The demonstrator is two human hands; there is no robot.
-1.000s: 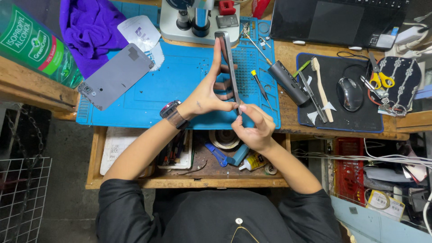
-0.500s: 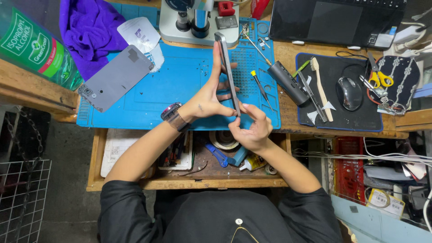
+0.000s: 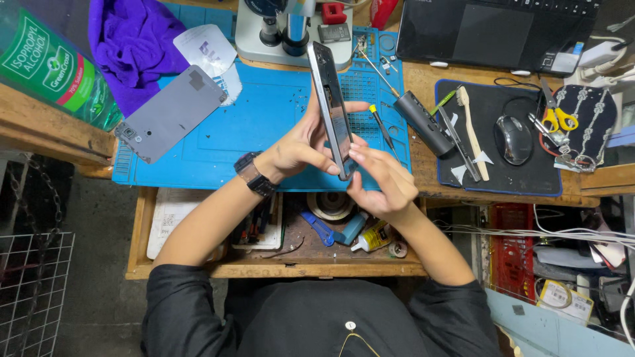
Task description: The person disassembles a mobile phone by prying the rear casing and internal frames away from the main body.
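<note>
**A:** ok so what are the hands doing here?

**B:** left hand point(image 3: 301, 149) is curled around a smartphone point(image 3: 331, 109) with its back off, fingers closed on its long edge, holding it up on edge above the blue work mat point(image 3: 264, 125). right hand point(image 3: 380, 182) is pinched shut on the phone's lower end, fingertips point(image 3: 357, 153) pressing the edge. black wristwatch point(image 3: 253, 175) on the left wrist.

**A:** and around that?

**B:** from the hands: small screwdriver point(image 3: 378, 122) with a yellow tip at about 1 o'clock, just beside. grey phone back cover point(image 3: 170, 112) lying flat on the mat at 9 o'clock, well apart. purple cloth point(image 3: 132, 46) at 10. microscope base point(image 3: 291, 30) at 12. Out at 3 there's a black pad point(image 3: 522, 178) with a computer mouse point(image 3: 512, 139), a toothbrush point(image 3: 471, 129) and yellow-handled scissors point(image 3: 559, 119). open drawer point(image 3: 278, 254) at 6, full of small tools.
</note>
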